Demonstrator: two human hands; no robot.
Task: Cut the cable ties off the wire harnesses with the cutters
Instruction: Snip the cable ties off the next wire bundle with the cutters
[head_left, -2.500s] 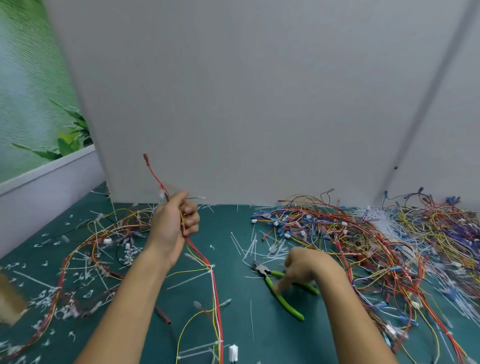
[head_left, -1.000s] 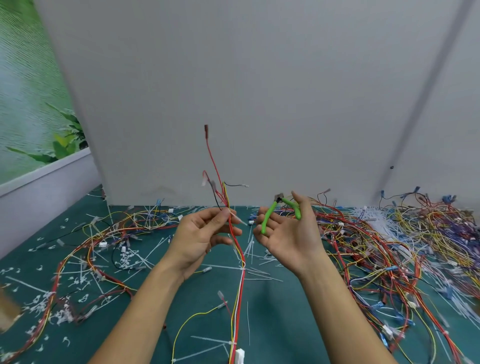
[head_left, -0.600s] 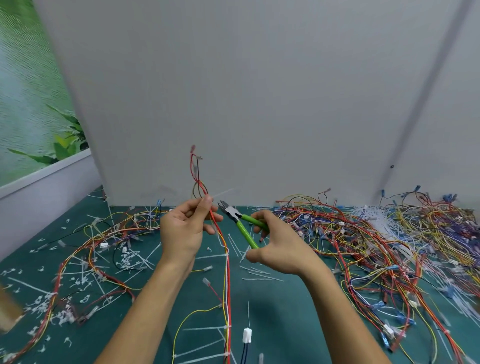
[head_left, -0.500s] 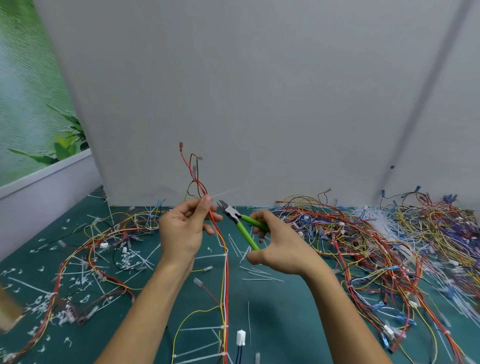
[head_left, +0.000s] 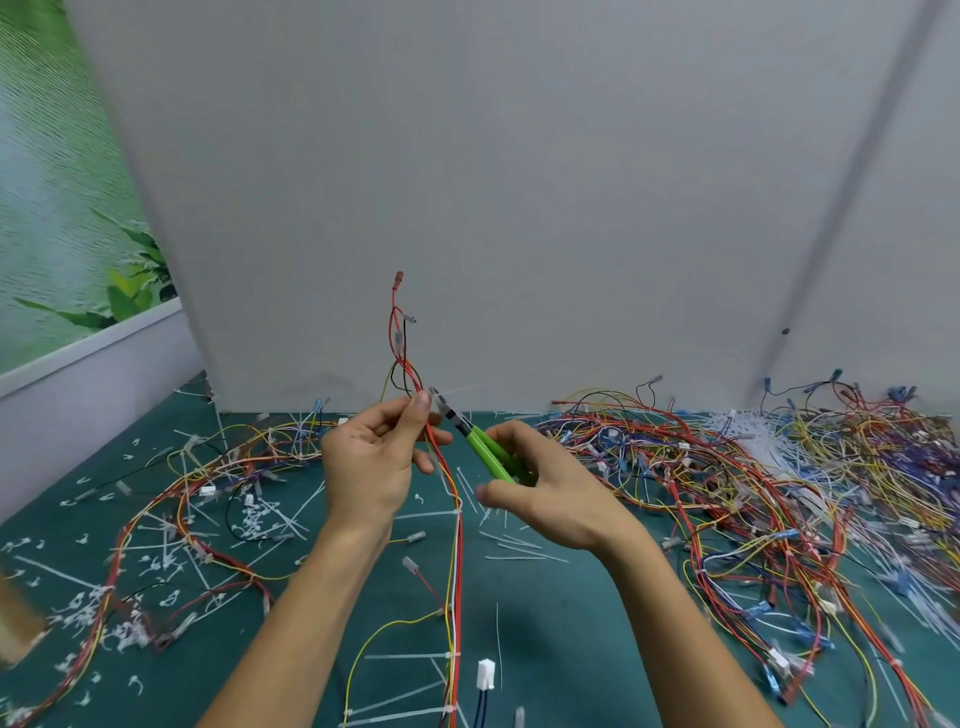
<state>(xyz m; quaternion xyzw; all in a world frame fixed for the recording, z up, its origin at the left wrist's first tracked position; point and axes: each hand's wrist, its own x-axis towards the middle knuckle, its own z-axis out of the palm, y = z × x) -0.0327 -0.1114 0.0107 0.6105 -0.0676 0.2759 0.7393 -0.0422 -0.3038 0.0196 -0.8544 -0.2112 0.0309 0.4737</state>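
The left hand (head_left: 371, 467) is up over the desk (head_left: 561, 639). It pinches a wire harness (head_left: 456, 561) between thumb and fingers. The red, yellow and white wires stand up above the hand and hang down below it. At the bottom edge they are cut off. We see mostly the back of this hand, so the spot where the fingertips press the wires is partly hidden.

The right hand (head_left: 545, 493) is curled round the green handles of the cutters (head_left: 485, 454). Its fingers hide the ends of the handles. The two handles lie close together. The dark metal tip points up and left to the harness, just beside the left thumb. That spot is small and blurry, so I cannot tell if the blades touch a tie. A thin white cable tie (head_left: 464, 388) sticks out to the right there.

More white ties (head_left: 405, 656) stick out sideways from the harness lower down. A white plug (head_left: 486, 674) shows near them.

A big pile of harnesses (head_left: 727, 467) lies on the right of the desk and runs off the right edge, where it gets blurry. A second harness (head_left: 171, 499) lies on the left among small white cut bits (head_left: 254, 519). A brown thing (head_left: 15, 634) at the left edge is cut off and too blurry to name. A grey board (head_left: 519, 182) stands behind the desk.
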